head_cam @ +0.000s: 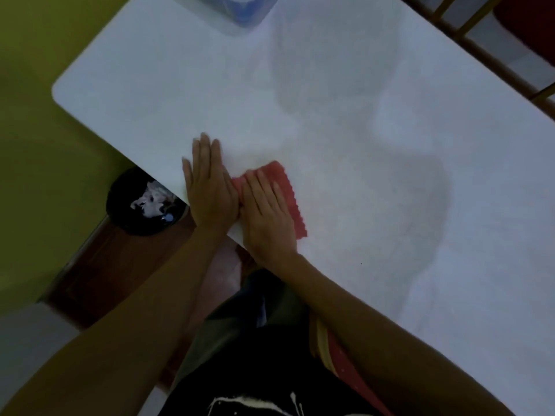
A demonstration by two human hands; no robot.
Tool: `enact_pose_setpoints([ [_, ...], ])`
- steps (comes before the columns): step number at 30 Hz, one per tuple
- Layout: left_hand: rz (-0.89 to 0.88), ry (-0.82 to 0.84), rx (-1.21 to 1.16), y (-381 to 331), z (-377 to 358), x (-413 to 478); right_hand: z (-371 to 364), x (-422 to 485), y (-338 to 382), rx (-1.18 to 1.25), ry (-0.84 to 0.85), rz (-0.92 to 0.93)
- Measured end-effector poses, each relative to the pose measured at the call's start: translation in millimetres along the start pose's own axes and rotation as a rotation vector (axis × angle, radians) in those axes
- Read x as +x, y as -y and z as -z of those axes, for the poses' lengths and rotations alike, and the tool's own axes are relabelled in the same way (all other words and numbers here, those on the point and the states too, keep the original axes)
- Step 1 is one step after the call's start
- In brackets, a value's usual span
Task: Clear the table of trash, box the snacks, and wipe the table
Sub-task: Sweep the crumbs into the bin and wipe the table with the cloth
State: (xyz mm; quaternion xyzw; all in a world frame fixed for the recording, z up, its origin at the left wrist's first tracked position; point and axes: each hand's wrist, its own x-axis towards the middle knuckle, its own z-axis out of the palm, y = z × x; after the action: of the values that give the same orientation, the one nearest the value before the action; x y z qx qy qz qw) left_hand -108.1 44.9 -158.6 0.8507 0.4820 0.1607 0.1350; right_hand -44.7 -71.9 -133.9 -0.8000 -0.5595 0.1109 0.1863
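Cloth [282, 184] is looking thin, soft and light on the head cam, probably bunching if dragged by a corner, so flat palm pressure is making sense. It's lying near the front edge of the table [360, 100], right hand [267, 214] pressing flat on it, fingers straight. Left hand [208, 187] is resting flat just beside, fingers together. Right palm is hiding much of the cloth, and the box [240, 13] up top is getting cut off

Two hands [210, 190] [267, 217], one cloth [276, 172], one bin [118, 190].
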Motion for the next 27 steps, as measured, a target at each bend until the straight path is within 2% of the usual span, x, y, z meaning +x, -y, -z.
enact_pose_setpoints([
  [3, 0.000, -0.008, 0.004, 0, -1, -1, 13, -37, -35, -0.114, 0.088, 0.127],
  [5, -0.005, -0.024, -0.003, 2, -2, -1, 31, -61, -78, -0.174, 0.034, 0.118],
  [6, -0.010, -0.035, -0.001, 4, -3, -2, 40, -74, -101, -0.208, -0.021, 0.044],
  [8, -0.019, -0.047, 0.012, 5, -5, -1, 61, -99, -145, -0.258, -0.111, -0.221],
  [10, -0.016, -0.020, 0.020, 4, -3, 0, 79, -123, -167, -0.250, -0.148, -0.502],
  [11, 0.002, 0.014, 0.017, 3, -1, 1, 83, -134, -168, -0.240, -0.141, -0.562],
  [13, 0.071, 0.092, 0.005, -6, 4, 0, 83, -157, -150, -0.220, -0.090, -0.473],
  [15, 0.117, 0.140, -0.009, -21, 7, -8, 75, -181, -121, -0.182, 0.053, -0.188],
  [17, 0.090, 0.169, -0.014, -39, 6, -25, 72, -197, -101, -0.157, 0.202, 0.057],
  [20, -0.032, 0.210, -0.023, -58, 0, -64, 80, -190, -120, -0.188, 0.185, 0.194],
  [22, -0.105, 0.202, -0.005, -61, -4, -89, 82, -176, -148, -0.202, 0.073, 0.066],
  [25, -0.177, 0.155, 0.012, -53, -6, -107, 86, -149, -168, -0.138, -0.138, -0.350],
  [27, -0.203, 0.131, 0.022, -49, -4, -108, 74, -134, -152, -0.095, -0.228, -0.544],
])
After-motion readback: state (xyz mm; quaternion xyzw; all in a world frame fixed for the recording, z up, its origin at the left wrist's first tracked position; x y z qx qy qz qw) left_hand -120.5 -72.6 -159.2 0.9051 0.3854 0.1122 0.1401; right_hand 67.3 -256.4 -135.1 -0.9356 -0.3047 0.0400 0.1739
